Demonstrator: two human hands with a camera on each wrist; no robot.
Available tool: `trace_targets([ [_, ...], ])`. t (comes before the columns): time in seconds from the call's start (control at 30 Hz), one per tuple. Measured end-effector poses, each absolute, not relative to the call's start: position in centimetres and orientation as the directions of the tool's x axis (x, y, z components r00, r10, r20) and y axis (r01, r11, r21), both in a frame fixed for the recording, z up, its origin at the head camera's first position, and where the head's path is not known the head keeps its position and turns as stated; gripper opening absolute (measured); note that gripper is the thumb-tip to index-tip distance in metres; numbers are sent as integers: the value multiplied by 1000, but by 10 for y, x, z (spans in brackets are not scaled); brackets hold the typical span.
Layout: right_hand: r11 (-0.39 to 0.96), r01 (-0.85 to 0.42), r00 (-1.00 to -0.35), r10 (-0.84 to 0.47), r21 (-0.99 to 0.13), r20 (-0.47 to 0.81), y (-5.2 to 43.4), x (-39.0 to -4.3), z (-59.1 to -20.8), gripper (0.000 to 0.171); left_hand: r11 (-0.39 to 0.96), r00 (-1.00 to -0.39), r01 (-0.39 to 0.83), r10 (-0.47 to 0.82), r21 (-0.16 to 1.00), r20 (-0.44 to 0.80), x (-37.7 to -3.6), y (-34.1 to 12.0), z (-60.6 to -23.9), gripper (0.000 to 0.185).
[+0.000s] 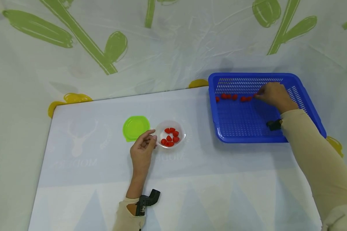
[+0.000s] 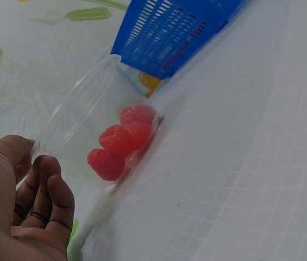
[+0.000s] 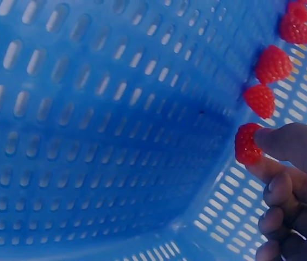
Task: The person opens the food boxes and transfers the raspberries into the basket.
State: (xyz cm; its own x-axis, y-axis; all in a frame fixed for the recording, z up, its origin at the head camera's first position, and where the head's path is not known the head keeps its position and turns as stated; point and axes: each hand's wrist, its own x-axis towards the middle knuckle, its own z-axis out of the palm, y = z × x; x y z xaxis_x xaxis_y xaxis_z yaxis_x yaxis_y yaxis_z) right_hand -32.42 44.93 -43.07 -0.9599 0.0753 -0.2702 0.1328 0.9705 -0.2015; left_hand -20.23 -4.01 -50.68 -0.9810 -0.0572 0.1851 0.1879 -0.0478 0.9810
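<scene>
Inside the blue basket, my right hand (image 1: 274,95) pinches a raspberry (image 3: 248,144) between thumb and forefinger. More raspberries (image 3: 273,64) lie in a row along the basket's far side, to the left of that hand in the head view. On the table, my left hand (image 1: 143,149) holds the rim of a clear plastic bowl (image 2: 69,109) with thumb and fingertips. Several raspberries (image 2: 118,138) sit in the bottom of the bowl. A green lid (image 1: 136,128) lies flat just behind the left hand, left of the bowl.
The blue basket (image 1: 257,140) with slotted walls stands at the table's back right. A white patterned cloth (image 1: 191,192) covers the table. Behind the back edge hangs a pale sheet (image 1: 173,57) with green leaf prints. Dark wrist cameras (image 1: 147,200) are strapped on both forearms.
</scene>
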Motion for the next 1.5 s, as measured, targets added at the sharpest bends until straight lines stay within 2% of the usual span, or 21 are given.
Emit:
trace_targets([
  [0.13, 959, 168, -946, 91, -229, -312, 449, -325, -432, 40, -38, -982, 182, -57, 983, 180, -203, -40, -507, 26],
  [0.4, 958, 161, -945, 81, -235, -317, 449, -324, -432, 39, -22, -984, 172, -57, 985, 170, -203, -40, -506, 26],
  [0.87, 970, 124, -967, 71, -207, -246, 439, -317, -412, 34, -30, -984, 172, -56, 985, 170, -203, -40, -506, 25],
  [0.97, 964, 117, -972, 63, -238, -224, 432, -313, -402, 35, -36, -984, 171, -56, 985, 168, -202, -40, -506, 25],
  [1.1, 962, 34, -989, -7, -272, -145, 412, -307, -382, 33, -29, -981, 186, -58, 982, 184, -202, -41, -505, 25],
  [1.27, 962, -112, -990, -131, -248, -61, 382, -298, -361, 27, -21, -980, 193, -63, 981, 191, -202, -43, -505, 25],
  [1.5, 943, -210, -977, -213, -260, 16, 348, -279, -351, 22, -30, -982, 177, -64, 984, 175, -201, -41, -505, 25],
])
